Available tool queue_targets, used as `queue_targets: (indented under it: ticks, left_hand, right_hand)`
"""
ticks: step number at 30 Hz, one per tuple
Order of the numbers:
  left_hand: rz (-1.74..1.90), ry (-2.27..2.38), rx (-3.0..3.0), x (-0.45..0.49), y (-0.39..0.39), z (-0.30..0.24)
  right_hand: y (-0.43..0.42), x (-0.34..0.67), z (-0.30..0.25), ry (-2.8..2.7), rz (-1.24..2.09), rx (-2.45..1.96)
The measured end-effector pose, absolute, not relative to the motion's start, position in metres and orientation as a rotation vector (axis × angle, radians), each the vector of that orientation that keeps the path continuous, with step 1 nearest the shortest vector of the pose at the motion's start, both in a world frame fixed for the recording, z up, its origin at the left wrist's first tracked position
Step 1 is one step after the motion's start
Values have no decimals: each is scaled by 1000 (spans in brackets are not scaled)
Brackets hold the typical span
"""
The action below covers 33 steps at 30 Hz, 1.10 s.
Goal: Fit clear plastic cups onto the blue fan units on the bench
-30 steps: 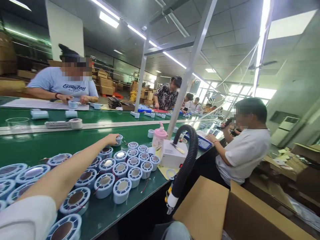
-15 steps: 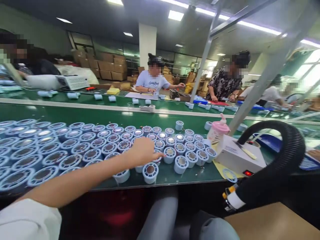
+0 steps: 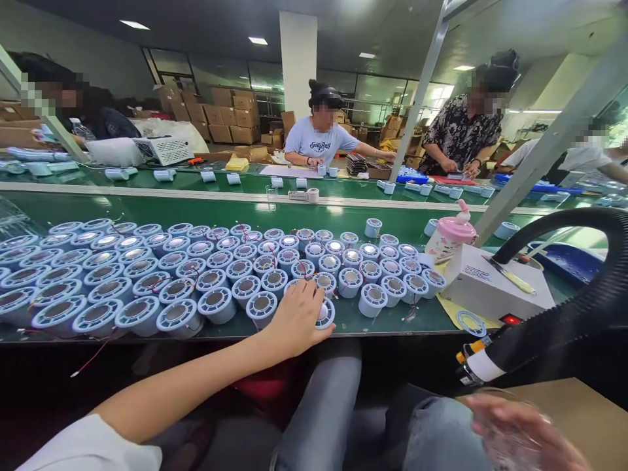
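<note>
My left hand (image 3: 297, 319) reaches to the front edge of the green table (image 3: 373, 326). Its fingers curl over a light-blue round part (image 3: 325, 315) with a metal disc in its middle. That part lies at the front of a wide field of several like parts (image 3: 147, 275), some with thin red wires. My right hand (image 3: 515, 428) is low at the bottom right, above my knee (image 3: 441, 435), smeared by motion; something pale or clear seems to lie against it, and I cannot make it out.
A black ribbed hose (image 3: 564, 314) arcs in from the right over a white box (image 3: 495, 284) with a red light. A pink-capped bottle (image 3: 449, 239) stands beside it. Beyond a green conveyor (image 3: 196, 209), several people work. A brown carton (image 3: 583, 412) sits bottom right.
My view has swung left and down. My left hand has drawn back from the far rows to a part at the table's front edge. My right hand has come into view.
</note>
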<state>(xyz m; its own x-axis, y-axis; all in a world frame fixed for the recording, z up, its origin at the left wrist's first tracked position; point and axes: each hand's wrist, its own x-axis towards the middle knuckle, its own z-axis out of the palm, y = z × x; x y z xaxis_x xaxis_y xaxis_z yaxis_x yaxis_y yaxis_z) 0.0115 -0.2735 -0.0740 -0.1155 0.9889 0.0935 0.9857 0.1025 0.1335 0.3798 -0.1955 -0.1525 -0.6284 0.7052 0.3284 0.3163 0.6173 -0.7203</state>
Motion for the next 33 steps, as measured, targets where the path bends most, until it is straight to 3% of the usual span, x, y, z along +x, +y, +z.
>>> queue_targets:
  ticks: [2, 5, 8, 11, 17, 21, 33]
  left_hand:
    - [481, 2015, 1853, 15, -281, -75]
    - [700, 1328, 1258, 28, -287, -88]
    - [647, 1003, 916, 45, -287, -108]
    - [508, 978, 1000, 59, -285, -118]
    - [536, 1147, 1644, 69, -281, -109]
    - [659, 1287, 1653, 72, -285, -115]
    - [822, 1025, 1593, 76, -289, -147]
  right_hand:
    - [-209, 356, -146, -2351, 806, -571]
    - [-232, 312, -133, -2528, 498, -473]
    - [-245, 281, -129, -2560, 306, -523]
    - [-248, 276, -131, -2586, 318, -683]
    - [-243, 295, -133, -2641, 879, -815]
    - [-242, 296, -130, -2401, 1286, -857]
    - [-238, 303, -140, -1554, 1716, -1006]
